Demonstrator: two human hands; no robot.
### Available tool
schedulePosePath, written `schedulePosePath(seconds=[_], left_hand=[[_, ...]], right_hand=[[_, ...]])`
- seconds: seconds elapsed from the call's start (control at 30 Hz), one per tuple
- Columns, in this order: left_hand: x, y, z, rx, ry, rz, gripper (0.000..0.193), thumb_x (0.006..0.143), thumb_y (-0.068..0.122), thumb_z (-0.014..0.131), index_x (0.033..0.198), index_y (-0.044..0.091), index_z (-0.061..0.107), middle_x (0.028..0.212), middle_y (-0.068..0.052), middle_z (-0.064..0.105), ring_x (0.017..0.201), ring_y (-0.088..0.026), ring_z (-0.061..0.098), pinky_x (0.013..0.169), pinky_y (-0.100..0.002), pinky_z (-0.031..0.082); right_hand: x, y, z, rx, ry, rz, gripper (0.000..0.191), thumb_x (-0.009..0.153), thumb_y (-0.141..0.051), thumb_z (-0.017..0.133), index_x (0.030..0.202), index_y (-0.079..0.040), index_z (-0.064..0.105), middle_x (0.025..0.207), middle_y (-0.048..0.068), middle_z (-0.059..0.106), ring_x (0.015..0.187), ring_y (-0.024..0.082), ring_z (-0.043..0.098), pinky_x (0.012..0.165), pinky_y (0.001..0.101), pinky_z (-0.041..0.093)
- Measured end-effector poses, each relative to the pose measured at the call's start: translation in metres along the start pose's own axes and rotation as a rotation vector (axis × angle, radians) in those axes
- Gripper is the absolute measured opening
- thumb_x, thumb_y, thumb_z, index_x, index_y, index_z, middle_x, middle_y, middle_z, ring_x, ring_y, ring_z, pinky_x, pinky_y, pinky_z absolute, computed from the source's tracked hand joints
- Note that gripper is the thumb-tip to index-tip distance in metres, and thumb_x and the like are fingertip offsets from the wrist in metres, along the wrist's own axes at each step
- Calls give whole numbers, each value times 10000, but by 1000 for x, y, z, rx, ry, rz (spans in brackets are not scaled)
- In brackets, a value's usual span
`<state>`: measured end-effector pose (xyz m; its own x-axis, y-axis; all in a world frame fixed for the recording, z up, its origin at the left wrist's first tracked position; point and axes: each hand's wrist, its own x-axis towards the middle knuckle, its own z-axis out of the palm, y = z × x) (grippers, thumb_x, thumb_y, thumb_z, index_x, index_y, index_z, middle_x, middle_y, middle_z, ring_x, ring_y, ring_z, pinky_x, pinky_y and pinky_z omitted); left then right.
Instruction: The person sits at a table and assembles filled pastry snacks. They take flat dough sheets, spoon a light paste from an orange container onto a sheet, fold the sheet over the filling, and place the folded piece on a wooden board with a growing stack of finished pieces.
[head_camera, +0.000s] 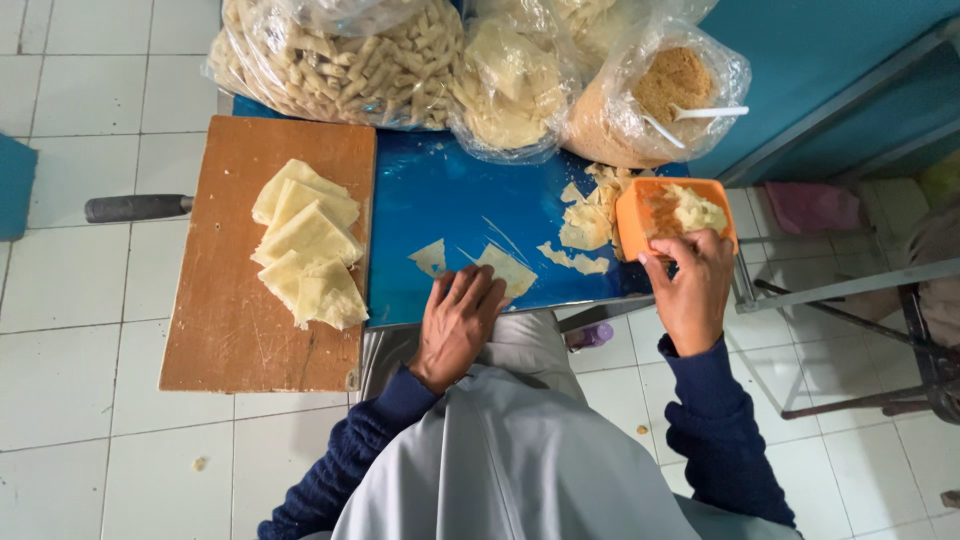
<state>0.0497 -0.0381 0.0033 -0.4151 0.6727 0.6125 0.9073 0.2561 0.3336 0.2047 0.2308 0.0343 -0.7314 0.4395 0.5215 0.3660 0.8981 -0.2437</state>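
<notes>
On the blue tray (450, 190), near its front edge: left hand (457, 325) lies flat, fingers (470, 290) spread and loose, tips pressing a pale wrapper (507, 268) that sticks out just beyond them. A second, smaller wrapper piece (431, 257) lies just left of the fingertips, apart. Right hand (693, 290) at the tray's right edge, fingers curled around an orange cup (668, 215) of filling, gripping its near wall. Scraps (585, 225) between wrapper and cup. Left of the tray, a wooden board (230, 330) carries a stack of folded triangles (308, 245). Behind the tray, plastic bags (500, 70).
</notes>
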Motion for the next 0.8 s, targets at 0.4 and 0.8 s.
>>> schedulePosePath(seconds=[0.4,0.8], left_hand=[[-3,-1,1,22,-14,5,277,951,204,696,1182,57,653,1240,-103,612,1215,-264,563,1044,-462,403],[-6,-1,1,15,-36,-13,265,970,195,674,1204,72,658,1283,-103,630,1204,-255,597,1043,-448,417]], right_hand=[[6,3,-2,-163,-76,-24,304,756,-262,918,960,-122,740,1089,69,497,1073,329,454,929,477,394],[4,-15,-13,47,-6,37,415,731,-169,901,1034,-96,628,1138,125,448,1137,354,413,1012,482,369]])
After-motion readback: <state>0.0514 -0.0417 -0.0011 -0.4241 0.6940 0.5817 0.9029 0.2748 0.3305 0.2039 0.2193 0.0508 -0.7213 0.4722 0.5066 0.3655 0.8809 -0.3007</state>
